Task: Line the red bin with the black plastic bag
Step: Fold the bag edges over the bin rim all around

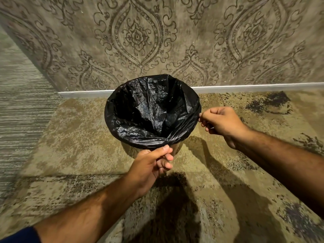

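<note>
Bin: a small round bin point(176, 149) stands on the floor close to the wall. Only a narrow strip of its side shows below the plastic on the near side, and that strip looks tan in this light, so I cannot confirm the red colour from here.

Bag: the crinkled, glossy black plastic bag point(149, 111) sits inside the bin with its mouth open wide. Its edge is folded outward over the rim all the way round, and the middle sags down into the bin in deep creases.

Left hand: the person's left hand point(150, 165) is at the near edge of the rim. Thumb and forefinger are pressed together on a gathered twist of the bag's edge, with the other fingers curled under.

Right hand: the right hand point(220, 121) is at the rim's right side. Its thumb and fingertips are pinched on the bag's edge, where the plastic pulls into taut folds running toward the left hand.

Arms: both forearms are bare; a dark blue sleeve point(19, 236) shows at the lower left corner.

Floor: a mottled tan carpet with dark speckled patches point(78, 137) lies beneath the bin, with the arms' shadows across it.

Wall: grey-brown damask-patterned wallpaper point(136, 37) rises behind, ending in a pale skirting strip point(263, 86).
</note>
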The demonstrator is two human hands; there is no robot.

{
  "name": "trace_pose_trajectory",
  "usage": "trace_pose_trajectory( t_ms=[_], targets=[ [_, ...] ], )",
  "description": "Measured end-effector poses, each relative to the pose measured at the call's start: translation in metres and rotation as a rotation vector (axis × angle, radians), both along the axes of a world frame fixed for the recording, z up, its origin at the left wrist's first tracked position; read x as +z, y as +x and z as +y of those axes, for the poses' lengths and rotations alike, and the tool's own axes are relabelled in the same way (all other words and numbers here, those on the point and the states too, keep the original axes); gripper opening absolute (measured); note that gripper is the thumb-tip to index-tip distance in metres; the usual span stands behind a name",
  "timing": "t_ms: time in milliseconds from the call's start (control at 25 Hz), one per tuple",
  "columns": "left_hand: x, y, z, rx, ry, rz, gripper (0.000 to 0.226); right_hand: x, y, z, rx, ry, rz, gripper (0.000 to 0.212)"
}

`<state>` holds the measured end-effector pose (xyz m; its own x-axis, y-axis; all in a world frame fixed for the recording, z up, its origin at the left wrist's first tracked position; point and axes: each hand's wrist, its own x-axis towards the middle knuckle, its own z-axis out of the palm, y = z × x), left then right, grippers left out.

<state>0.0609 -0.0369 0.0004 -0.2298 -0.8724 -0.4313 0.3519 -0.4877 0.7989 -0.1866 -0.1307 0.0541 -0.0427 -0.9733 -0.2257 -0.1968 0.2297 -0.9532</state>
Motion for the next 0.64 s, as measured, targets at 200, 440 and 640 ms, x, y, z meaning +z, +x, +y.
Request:
trace_pose_trajectory(
  t_ms=[200,440,640],
  targets=[
    [-0.006,-0.011,0.001,0.011,0.066,-0.136,0.019,0.000,0.000,0.001,-0.029,0.018,-0.015,0.034],
    [-0.010,-0.019,-0.003,0.048,0.085,-0.130,0.028,0.001,0.002,-0.010,-0.083,0.066,-0.042,0.017],
    [-0.010,-0.018,-0.002,0.012,0.086,-0.085,0.024,-0.007,-0.006,-0.014,-0.079,0.237,-0.206,0.005]
  ],
)
